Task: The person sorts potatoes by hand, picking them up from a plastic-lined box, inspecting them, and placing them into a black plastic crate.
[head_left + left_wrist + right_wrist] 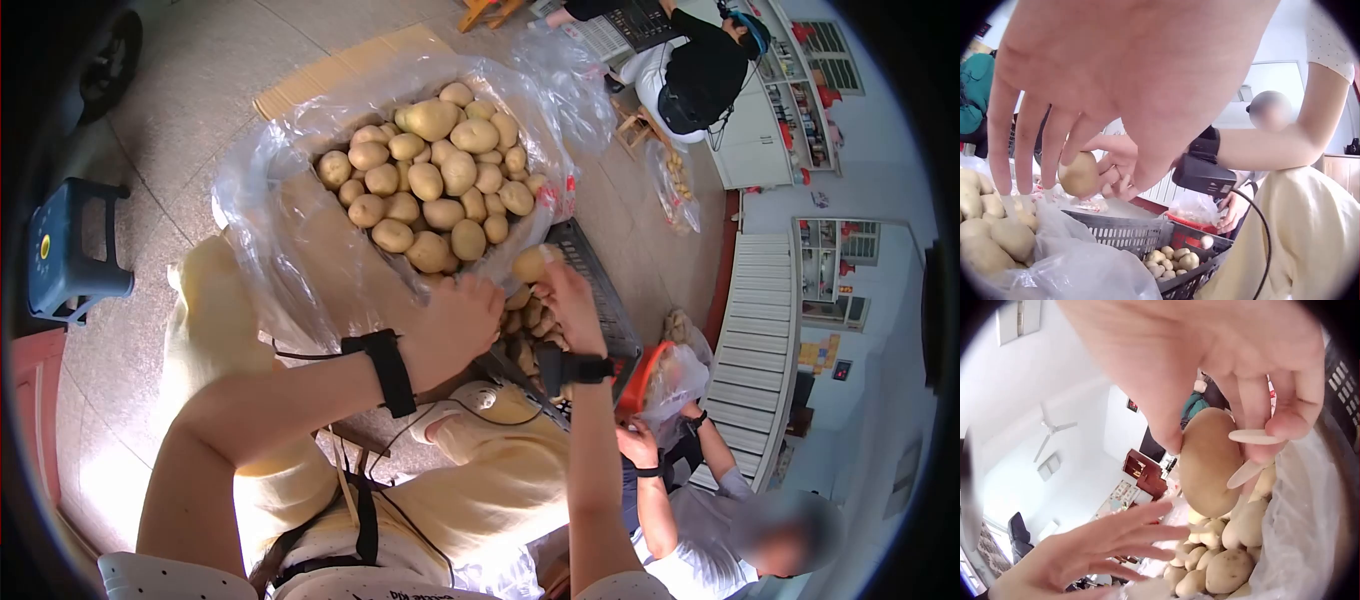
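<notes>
My right hand [568, 305] pinches a potato [530, 264] between thumb and fingers, above the edge where the lined box meets the black crate; the right wrist view shows this potato [1211, 462] up close. My left hand [455, 325] holds nothing, its fingers extended near the plastic liner [330, 270] at the box's near side. In the left wrist view the left hand [1116, 69] hangs over the potatoes with fingers spread. Many potatoes [425, 182] fill the lined box. Smaller potatoes lie in the black crate [1122, 231], partly hidden by my hands in the head view.
A blue stool [80, 250] stands at the left. At the lower right a person [700, 510] handles a plastic bag [678, 385] over a red basket [640, 380]. Another person [700, 75] sits at the upper right, near a bag of potatoes [677, 185].
</notes>
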Demonstrator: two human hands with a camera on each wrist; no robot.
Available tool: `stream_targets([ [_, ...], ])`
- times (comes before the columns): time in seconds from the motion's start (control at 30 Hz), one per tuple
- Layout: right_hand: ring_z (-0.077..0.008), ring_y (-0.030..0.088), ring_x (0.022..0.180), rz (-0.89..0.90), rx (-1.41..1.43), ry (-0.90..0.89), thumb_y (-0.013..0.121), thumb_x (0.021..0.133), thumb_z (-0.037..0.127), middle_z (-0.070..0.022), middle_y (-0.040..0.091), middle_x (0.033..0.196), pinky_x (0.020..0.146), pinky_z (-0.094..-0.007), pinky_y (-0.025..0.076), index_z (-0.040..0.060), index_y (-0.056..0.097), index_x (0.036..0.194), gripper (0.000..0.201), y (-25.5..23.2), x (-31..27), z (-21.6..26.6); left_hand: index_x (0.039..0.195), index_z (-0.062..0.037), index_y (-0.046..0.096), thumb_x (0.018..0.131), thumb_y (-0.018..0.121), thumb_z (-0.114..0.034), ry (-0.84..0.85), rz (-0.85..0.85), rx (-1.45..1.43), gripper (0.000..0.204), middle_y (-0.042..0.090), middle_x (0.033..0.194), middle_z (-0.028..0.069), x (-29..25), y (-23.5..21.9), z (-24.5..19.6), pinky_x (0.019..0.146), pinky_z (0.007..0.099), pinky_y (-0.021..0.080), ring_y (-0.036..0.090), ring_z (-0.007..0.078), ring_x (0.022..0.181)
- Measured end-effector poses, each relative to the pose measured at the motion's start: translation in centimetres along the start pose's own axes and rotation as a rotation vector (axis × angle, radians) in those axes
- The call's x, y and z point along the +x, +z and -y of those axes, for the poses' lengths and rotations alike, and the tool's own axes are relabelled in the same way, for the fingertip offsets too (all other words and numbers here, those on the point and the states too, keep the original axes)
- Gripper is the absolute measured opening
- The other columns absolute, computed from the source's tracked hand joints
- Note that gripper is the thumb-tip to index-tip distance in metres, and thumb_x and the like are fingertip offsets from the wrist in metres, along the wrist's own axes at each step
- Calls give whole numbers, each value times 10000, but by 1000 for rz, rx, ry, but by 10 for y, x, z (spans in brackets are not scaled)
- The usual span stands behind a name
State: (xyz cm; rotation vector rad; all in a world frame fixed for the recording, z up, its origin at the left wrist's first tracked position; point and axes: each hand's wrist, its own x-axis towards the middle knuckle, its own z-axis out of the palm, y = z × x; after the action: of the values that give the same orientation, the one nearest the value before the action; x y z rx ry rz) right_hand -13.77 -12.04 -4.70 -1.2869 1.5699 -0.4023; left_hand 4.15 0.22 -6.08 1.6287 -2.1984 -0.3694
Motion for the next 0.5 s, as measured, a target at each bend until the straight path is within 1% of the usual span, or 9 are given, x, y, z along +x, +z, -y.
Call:
stream_targets([
  [0.07, -51, 562, 711, -48, 175, -45, 646, 848, 454, 22, 630, 854, 602, -191, 412, 64, 626, 1015, 425, -10, 31, 16, 1204, -38, 531, 790, 651, -321, 6, -7, 13, 516, 529, 1036, 94, 0, 3, -4, 778, 366, 450, 521, 245, 963],
  [0.13, -74, 565, 743, -64, 206, -55, 643, 850, 449, 9, 625, 853, 633, -198, 425, 76, 602, 1048, 424, -10, 67, 28, 1193, -52, 543, 788, 649, -319, 0, -21, 29, 496, 531, 1031, 92, 1, 3, -6, 777, 364, 439, 518, 241, 965],
  [0.2, -86, 564, 706, -176, 103, -54, 677, 827, 437, 10, 614, 820, 604, -210, 430, 65, 615, 998, 414, -4, 102, 38, 1170, -63, 555, 778, 655, -309, 8, 12, 75, 473, 533, 1029, 87, 0, 1, -3, 747, 349, 430, 518, 234, 963],
  [0.23, -86, 564, 706, -160, 103, -63, 677, 827, 437, 10, 614, 820, 604, -210, 430, 65, 615, 998, 414, 1, 115, 45, 1128, -64, 572, 757, 664, -294, -3, 8, 54, 446, 541, 1012, 82, 0, 1, -2, 740, 349, 427, 519, 228, 960],
  [0.33, -90, 562, 665, -91, 3, -180, 726, 778, 449, 2, 610, 752, 570, -223, 431, 53, 643, 866, 414, 7, 159, 52, 1091, -60, 587, 731, 672, -286, -16, 25, 111, 434, 548, 964, 76, 1, -1, 0, 742, 355, 426, 515, 228, 948],
  [0.4, -86, 562, 642, -63, -193, -57, 760, 733, 460, -18, 606, 686, 557, -215, 434, 38, 663, 762, 434, 7, 197, 49, 1078, -48, 599, 721, 662, -274, -29, 32, 175, 428, 562, 958, 82, 0, -9, 0, 756, 355, 427, 510, 240, 990],
  [0.43, -122, 617, 685, -103, -297, -71, 758, 723, 471, -70, 648, 715, 608, -246, 476, -10, 684, 795, 491, 10, 207, 49, 1089, -45, 600, 732, 648, -263, -16, -23, 197, 421, 567, 975, 87, -2, -11, -1, 766, 354, 428, 505, 249, 1017],
  [0.47, -122, 617, 685, -96, -296, -76, 758, 723, 471, -70, 648, 715, 608, -246, 476, -10, 684, 795, 491, 14, 215, 46, 1100, -42, 602, 743, 634, -252, 0, -77, 220, 415, 573, 991, 92, -2, -12, 0, 776, 352, 428, 500, 257, 1044],
  [0.5, -158, 640, 735, -174, -439, -157, 743, 725, 487, -102, 668, 766, 650, -275, 488, -29, 685, 842, 532, 18, 222, 40, 1100, -42, 602, 743, 634, -252, -5, -76, 223, 415, 573, 991, 92, -1, -15, 0, 776, 352, 428, 500, 257, 1044],
])
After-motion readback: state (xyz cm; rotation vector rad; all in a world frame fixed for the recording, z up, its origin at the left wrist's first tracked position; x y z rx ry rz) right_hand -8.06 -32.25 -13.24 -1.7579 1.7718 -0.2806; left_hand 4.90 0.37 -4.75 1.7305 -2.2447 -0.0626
